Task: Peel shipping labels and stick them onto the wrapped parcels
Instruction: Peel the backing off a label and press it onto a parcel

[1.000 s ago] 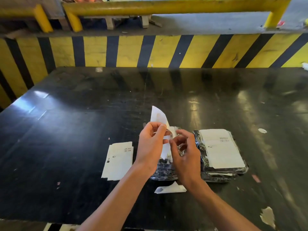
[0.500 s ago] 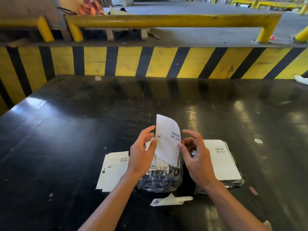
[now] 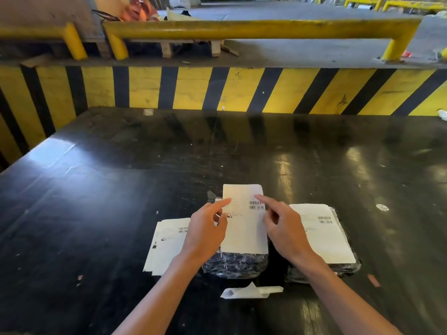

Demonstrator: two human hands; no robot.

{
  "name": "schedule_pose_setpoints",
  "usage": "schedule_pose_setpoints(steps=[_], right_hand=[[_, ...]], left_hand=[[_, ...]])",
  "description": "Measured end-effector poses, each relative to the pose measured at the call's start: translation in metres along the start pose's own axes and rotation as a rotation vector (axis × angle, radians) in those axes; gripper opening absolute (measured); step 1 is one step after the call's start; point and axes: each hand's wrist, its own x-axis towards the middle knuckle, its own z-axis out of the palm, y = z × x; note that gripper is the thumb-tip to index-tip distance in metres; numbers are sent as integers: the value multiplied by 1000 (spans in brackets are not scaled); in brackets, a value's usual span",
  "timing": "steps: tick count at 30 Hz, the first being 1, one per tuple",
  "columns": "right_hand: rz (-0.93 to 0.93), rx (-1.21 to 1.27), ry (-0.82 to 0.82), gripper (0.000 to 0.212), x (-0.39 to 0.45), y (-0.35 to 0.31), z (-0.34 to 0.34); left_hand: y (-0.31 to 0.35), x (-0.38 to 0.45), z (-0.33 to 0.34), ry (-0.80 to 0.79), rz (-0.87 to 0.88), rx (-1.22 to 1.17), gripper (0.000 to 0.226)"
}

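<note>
label stack (image 3: pixel 167 245) flat on black table (image 3: pixel 96 201), left of the hands | left hand (image 3: pixel 205 230) forefinger straight, pressing shipping label (image 3: pixel 244 228) on middle bubble-wrapped parcel (image 3: pixel 235 264) | right hand (image 3: pixel 285 228) forefinger straight on label's barcode | labelled parcel (image 3: pixel 324 238) at right

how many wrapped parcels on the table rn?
2. One parcel sits in the middle under both hands, a label being laid on it. The other parcel lies just to its right, already labelled. None seem hidden, though the arms cover some table.
</note>
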Motion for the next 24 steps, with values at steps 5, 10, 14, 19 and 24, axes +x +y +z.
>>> schedule_pose_setpoints(steps=[5, 10, 14, 19, 24], right_hand=[[58, -231, -143, 43, 10, -3, 18], [132, -316, -258, 47, 13, -1, 29], [148, -328, -271, 48, 14, -1, 30], [172, -325, -278, 47, 17, -2, 29], [166, -345, -278, 47, 16, -1, 33]], left_hand=[[-8, 0, 1, -29, 35, 212, 39], [-17, 0, 5, -48, 43, 330, 42], [-22, 0, 10, -64, 27, 349, 42], [-25, 2, 15, -63, 13, 368, 42], [-32, 3, 17, -62, 25, 440, 42]])
